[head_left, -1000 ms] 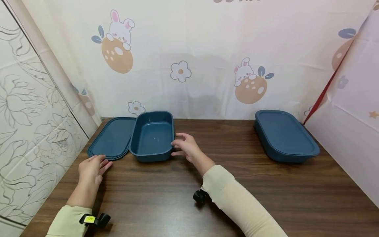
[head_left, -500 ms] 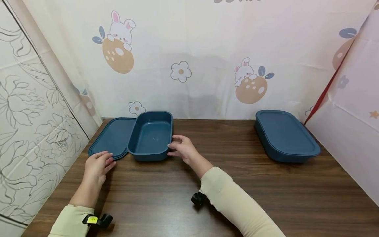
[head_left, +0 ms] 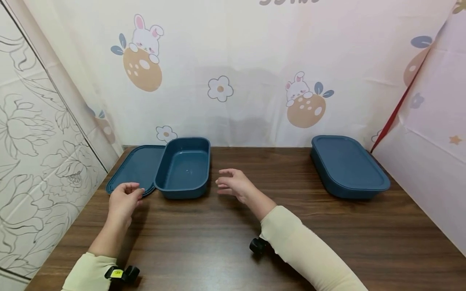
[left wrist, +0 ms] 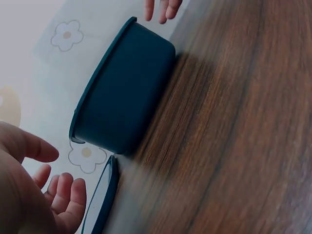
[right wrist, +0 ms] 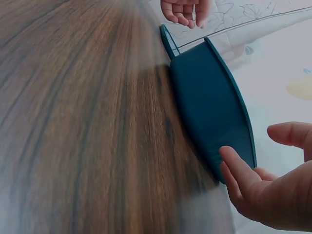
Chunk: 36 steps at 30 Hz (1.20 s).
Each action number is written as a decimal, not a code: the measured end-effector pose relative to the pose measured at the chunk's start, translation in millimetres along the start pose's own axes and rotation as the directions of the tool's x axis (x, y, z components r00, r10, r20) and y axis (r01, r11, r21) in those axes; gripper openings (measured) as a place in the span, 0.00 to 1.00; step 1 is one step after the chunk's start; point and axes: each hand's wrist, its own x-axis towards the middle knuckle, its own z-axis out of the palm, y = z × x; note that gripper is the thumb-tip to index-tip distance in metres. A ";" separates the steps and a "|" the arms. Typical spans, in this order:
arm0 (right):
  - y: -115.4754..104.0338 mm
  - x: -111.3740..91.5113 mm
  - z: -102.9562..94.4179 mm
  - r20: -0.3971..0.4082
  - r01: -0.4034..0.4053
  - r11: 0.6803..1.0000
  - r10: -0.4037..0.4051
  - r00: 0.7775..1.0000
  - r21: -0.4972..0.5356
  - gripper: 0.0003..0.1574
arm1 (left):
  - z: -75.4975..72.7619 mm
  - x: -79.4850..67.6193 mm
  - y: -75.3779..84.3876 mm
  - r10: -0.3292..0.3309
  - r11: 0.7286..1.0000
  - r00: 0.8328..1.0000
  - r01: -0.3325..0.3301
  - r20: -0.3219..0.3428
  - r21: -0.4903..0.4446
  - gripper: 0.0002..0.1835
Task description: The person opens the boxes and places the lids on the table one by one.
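Observation:
An uncovered blue rectangular food container [head_left: 186, 169] stands toward the back left of the table, its inside bare. Against its left side lies a flat blue lid [head_left: 136, 169]. My left hand [head_left: 125, 200] hovers over the lid's front edge, fingers loosely bent around nothing; the left wrist view shows a gap between thumb and fingers. Just right of the container, my right hand [head_left: 236, 186] is held apart from its wall, fingers spread and slightly curved. In the right wrist view those fingertips [right wrist: 225, 152] overlap the container's side.
A second blue container with its lid on [head_left: 349, 165] stands at the right rear of the dark wooden table [head_left: 218, 242]. Behind the table hangs a pale curtain [head_left: 255, 48] with rabbit and flower prints. A patterned panel [head_left: 40, 153] borders the left side.
My right hand let go of the container's right side and drew away to the right. The container had shifted slightly left before that. My left hand rose and moved a little right.

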 end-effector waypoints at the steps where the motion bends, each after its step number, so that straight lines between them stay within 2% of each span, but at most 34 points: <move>1: -0.7 -2.0 -1.5 0.004 0.000 1.000 0.000 1.000 0.001 0.35 | 0.7 -0.7 0.7 0.022 0.999 1.000 -0.022 0.006 0.035 0.18; 4: -2.2 -8.0 -5.2 0.027 -0.001 1.000 0.001 1.000 -0.003 0.35 | 2.4 -3.5 2.7 0.077 0.986 0.996 -0.083 0.044 0.144 0.20; 6: -2.9 -12.3 -7.0 0.043 -0.001 1.000 0.002 0.999 -0.015 0.35 | 3.2 -5.6 4.3 0.102 0.968 0.992 -0.115 0.072 0.222 0.20; 10: -2.9 -17.9 -8.9 0.063 0.015 0.998 -0.012 0.998 -0.054 0.34 | 3.4 -9.3 6.5 0.182 0.902 0.975 -0.216 0.124 0.373 0.18; 12: -3.3 -20.5 -10.0 0.064 0.028 0.997 -0.023 0.998 -0.077 0.32 | 3.6 -11.5 7.8 0.239 0.855 0.959 -0.283 0.155 0.434 0.16; 15: -3.4 -23.7 -13.3 0.057 0.049 0.991 -0.042 0.997 -0.123 0.29 | 4.3 -14.9 9.5 0.323 0.783 0.923 -0.385 0.209 0.489 0.12; 19: -4.4 -28.8 -19.3 0.045 0.084 0.974 -0.076 0.996 -0.211 0.24 | 6.7 -20.4 12.3 0.379 0.709 0.881 -0.473 0.284 0.522 0.15; 24: -8.9 -38.7 -25.5 0.054 0.130 0.929 -0.119 0.991 -0.347 0.23 | 11.3 -28.6 16.6 0.396 0.631 0.851 -0.525 0.345 0.571 0.25; 31: -9.7 -54.4 -35.7 0.070 0.185 0.859 -0.173 0.983 -0.478 0.23 | 14.8 -38.6 20.1 0.438 0.556 0.826 -0.559 0.355 0.616 0.23; 36: -8.2 -65.7 -42.8 0.056 0.231 0.770 -0.247 0.967 -0.595 0.22 | 19.2 -47.8 22.3 0.490 0.499 0.794 -0.593 0.358 0.631 0.20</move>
